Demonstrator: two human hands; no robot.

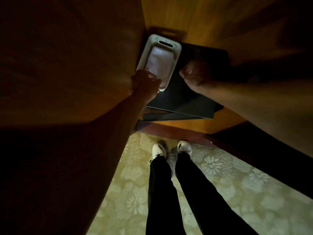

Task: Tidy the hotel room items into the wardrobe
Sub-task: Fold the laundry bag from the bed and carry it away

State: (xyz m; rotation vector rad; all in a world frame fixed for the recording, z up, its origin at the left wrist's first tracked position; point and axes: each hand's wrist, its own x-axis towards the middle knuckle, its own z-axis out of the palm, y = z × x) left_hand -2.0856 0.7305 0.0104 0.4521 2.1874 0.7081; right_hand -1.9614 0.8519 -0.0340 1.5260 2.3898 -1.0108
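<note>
My left hand point(145, 82) grips the white tray point(176, 51)'s near rim, steadying it atop the black box point(194, 92); my right hand point(193, 73) hovers fisted, holding nothing.

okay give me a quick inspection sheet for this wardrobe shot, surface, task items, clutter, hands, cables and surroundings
Surface: black box on the wooden wardrobe floor.
Job's things: white basket on the box, against the left wall, a white folded item inside.
Clutter: dark tray-like shape behind the basket, unclear.
Hands: left hand grips the basket's near end; right hand curled, apparently empty.
Cables: nothing seen.
Surroundings: patterned carpet, white shoes.
</note>
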